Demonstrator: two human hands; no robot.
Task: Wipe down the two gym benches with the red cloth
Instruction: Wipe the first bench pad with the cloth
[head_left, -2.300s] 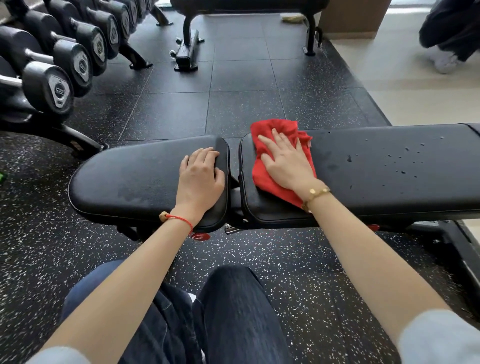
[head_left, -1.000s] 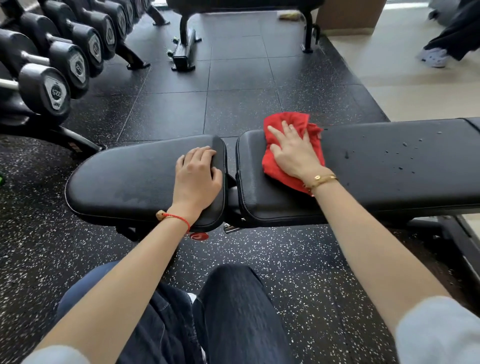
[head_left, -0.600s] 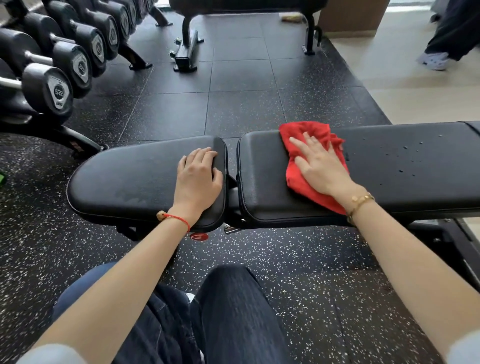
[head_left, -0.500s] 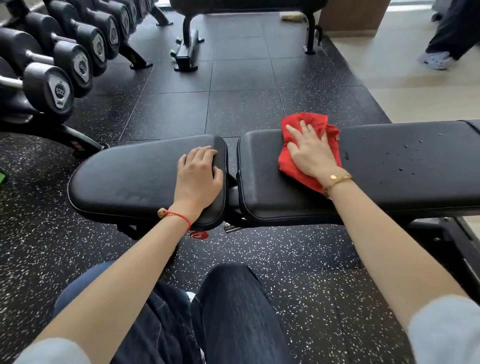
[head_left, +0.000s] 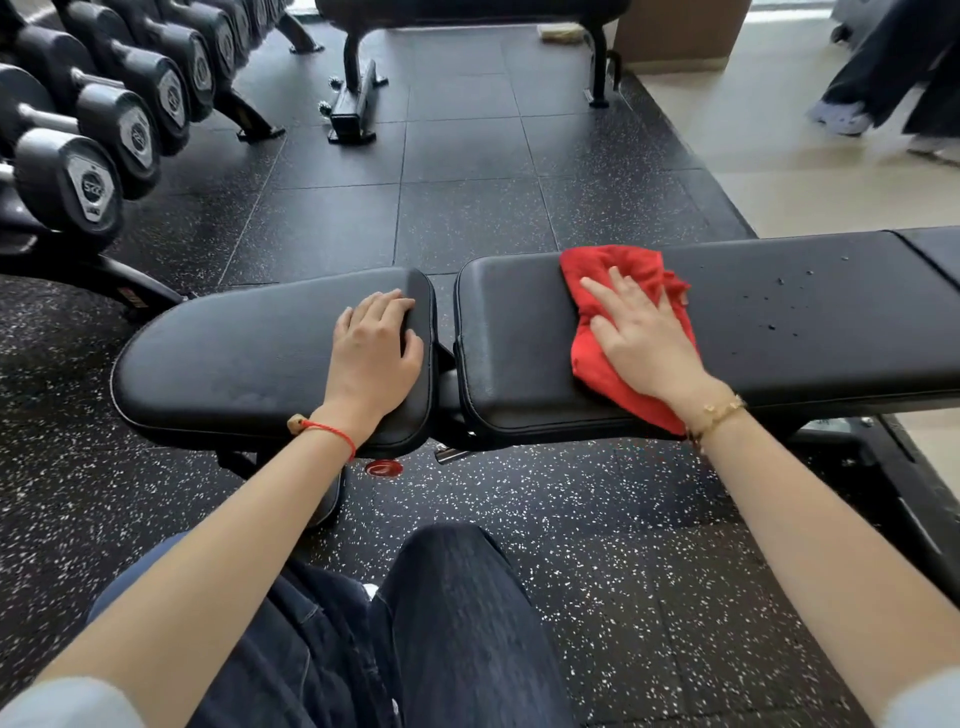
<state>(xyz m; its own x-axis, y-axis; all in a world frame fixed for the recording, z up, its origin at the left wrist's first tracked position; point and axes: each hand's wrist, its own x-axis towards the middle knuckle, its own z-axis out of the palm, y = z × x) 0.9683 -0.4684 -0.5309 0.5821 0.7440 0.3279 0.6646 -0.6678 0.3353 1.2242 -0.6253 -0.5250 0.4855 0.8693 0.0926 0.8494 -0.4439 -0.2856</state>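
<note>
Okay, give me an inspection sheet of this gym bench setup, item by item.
Surface: black bench pad, droplets on its right part.
Job's things: red cloth flat on the pad; second bench behind.
Clutter: nothing seen on the pads.
Hands: right hand pressing the cloth; left hand flat on the seat pad.
Cables: nothing seen.
Surroundings: dumbbell rack left, speckled rubber floor, another person's legs far right.
</note>
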